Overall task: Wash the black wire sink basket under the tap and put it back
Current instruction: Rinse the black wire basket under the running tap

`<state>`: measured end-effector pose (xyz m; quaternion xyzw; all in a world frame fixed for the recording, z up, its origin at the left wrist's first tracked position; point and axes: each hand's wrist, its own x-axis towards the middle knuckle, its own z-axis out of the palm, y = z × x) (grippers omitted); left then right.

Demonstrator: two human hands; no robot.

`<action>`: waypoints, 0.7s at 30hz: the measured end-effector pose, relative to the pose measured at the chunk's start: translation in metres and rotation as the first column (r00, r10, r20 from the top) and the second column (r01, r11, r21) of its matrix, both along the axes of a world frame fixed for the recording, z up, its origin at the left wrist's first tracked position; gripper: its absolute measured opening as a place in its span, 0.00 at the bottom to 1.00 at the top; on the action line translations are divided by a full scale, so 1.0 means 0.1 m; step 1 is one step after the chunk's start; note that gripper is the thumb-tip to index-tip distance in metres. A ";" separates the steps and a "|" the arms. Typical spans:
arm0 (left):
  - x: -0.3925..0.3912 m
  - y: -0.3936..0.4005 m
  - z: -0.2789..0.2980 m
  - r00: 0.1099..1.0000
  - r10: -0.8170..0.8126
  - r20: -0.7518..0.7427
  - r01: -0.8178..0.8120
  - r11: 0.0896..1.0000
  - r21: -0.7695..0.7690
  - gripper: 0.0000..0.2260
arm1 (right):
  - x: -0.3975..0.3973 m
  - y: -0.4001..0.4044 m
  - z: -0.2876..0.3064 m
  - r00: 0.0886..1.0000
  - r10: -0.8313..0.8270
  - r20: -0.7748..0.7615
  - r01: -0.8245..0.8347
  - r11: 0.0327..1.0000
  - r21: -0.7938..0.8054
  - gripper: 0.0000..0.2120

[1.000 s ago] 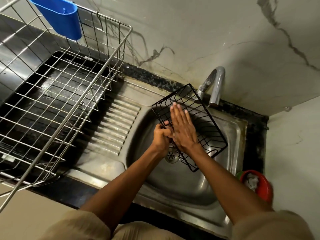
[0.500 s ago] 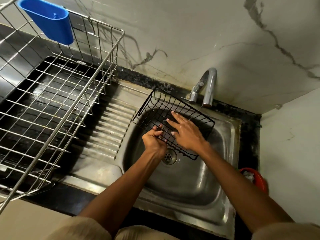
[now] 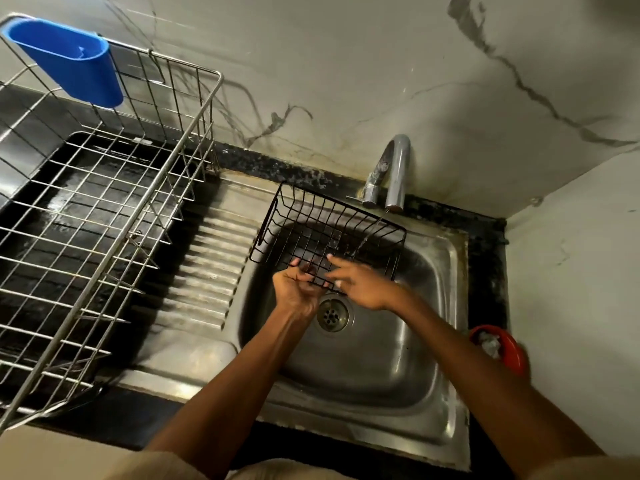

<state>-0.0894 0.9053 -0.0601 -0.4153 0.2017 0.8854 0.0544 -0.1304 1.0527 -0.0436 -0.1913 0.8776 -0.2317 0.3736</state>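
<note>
The black wire sink basket (image 3: 311, 230) hangs over the steel sink (image 3: 446, 341), open side facing me and tilted toward the tap. My left hand (image 3: 298, 289) grips its near edge with curled fingers. My right hand (image 3: 360, 282) lies against the basket's near side with fingers stretched over the wires. A thin stream of water falls from the steel tap (image 3: 394, 171) into the basket's right part. The drain (image 3: 333, 314) shows just below my hands.
A large steel wire dish rack (image 3: 104, 216) with a blue plastic cup (image 3: 69, 60) hooked on its rim fills the left counter. A ribbed drainboard (image 3: 207, 268) lies between rack and sink. A red bowl (image 3: 498, 348) sits at the right, by the wall corner.
The basket has turned from upright on its side to lying flatter, open side toward me, and shifted left. My right hand slid from its inner face to its near edge.
</note>
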 end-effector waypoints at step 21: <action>0.01 0.10 0.06 0.994 -0.028 -0.108 0.027 1.000 -0.010 0.22 | -0.62 -0.17 0.28 0.637 -0.763 0.109 0.767 0.642 0.007 0.16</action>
